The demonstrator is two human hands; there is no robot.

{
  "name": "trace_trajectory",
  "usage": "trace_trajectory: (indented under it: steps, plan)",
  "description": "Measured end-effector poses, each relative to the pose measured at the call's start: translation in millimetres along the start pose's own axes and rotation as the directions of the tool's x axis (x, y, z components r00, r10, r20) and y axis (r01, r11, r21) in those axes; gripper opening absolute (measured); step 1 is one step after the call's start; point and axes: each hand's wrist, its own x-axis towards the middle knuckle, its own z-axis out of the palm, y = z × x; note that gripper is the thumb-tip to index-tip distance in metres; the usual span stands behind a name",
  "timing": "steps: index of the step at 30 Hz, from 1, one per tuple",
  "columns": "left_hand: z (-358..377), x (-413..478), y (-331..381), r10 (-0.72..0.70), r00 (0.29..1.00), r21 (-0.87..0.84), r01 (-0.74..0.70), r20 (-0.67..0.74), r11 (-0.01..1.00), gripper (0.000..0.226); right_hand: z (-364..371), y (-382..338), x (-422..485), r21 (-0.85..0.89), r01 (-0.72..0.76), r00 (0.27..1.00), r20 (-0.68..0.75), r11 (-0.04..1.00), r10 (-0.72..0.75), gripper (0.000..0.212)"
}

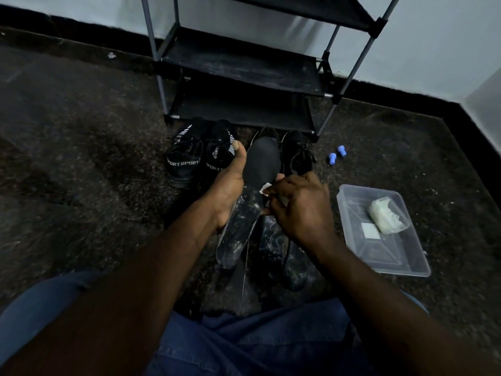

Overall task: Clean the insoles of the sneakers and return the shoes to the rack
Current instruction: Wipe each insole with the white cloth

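Before rack (238, 69): left hand (227, 185) grips insole (260, 169), right hand (298, 204) pinches wipe (265, 189).

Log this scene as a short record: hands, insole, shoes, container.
left hand: grips the insole, thumb up
right hand: pinches a small white wipe against the insole
insole: far half plain black, near half speckled white
SPORT sneakers: pair on the floor before the rack
black sneakers: on the floor right of them, behind the insole
container: clear, on the floor at right, holds a white bag
blue pieces: two, on the floor beside the rack
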Motion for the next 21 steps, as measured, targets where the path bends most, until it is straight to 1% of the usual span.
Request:
trace_trajectory:
  steps: [1,3,4,6,7,9,11,13,15,17,19,21]
  plan:
    - [0,1,0,0.009,1.0,0.014,-0.008,-0.025,1.0,0.098,2,-2,0,0.017,-0.015,1.0,-0.003,1.0,0.015,0.024]
    - [1,1,-4,0.036,0.992,0.08,-0.026,-0.124,0.996,0.089,8,-10,2,0.087,-0.072,0.997,-0.003,0.994,0.073,0.025]
    - [1,2,-7,0.038,0.986,0.134,-0.016,-0.163,0.991,0.091,11,-15,4,0.146,-0.116,0.993,-0.002,0.982,0.117,0.022]
    - [2,3,-11,0.024,0.978,0.212,0.021,-0.208,0.977,0.109,12,-29,11,0.294,-0.194,0.978,-0.021,0.936,0.209,0.017]
    - [1,3,-13,0.031,0.973,0.214,0.019,-0.228,0.977,0.115,11,-35,15,0.366,-0.222,0.968,-0.028,0.904,0.249,0.015]
    - [2,2,-10,0.05,0.968,0.222,0.006,-0.245,0.975,0.115,8,-46,20,0.478,-0.274,0.948,-0.01,0.835,0.317,0.013]
    - [1,2,-8,0.064,0.962,0.213,-0.006,-0.265,0.977,0.112,6,-53,18,0.533,-0.359,0.92,0.062,0.766,0.388,0.013]
    - [0,3,-9,0.064,0.958,0.201,-0.007,-0.278,0.98,0.106,5,-59,14,0.539,-0.433,0.889,0.121,0.723,0.442,0.013]
    - [2,3,-10,0.045,0.97,0.125,-0.015,-0.239,0.992,0.101,3,-65,6,0.538,-0.47,0.87,0.148,0.699,0.471,0.013]
    - [7,1,-7,0.031,0.981,0.002,-0.031,-0.191,1.0,0.099,2,-71,-6,0.548,-0.499,0.851,0.163,0.671,0.5,0.013]
    - [9,2,-6,0.037,0.987,-0.11,-0.054,-0.157,0.992,0.099,2,-79,-19,0.521,-0.514,0.841,0.15,0.681,0.52,0.012]
    - [9,3,-6,0.05,0.989,-0.163,-0.072,-0.137,0.984,0.098,3,-86,-22,0.513,-0.511,0.837,0.116,0.69,0.534,0.012]
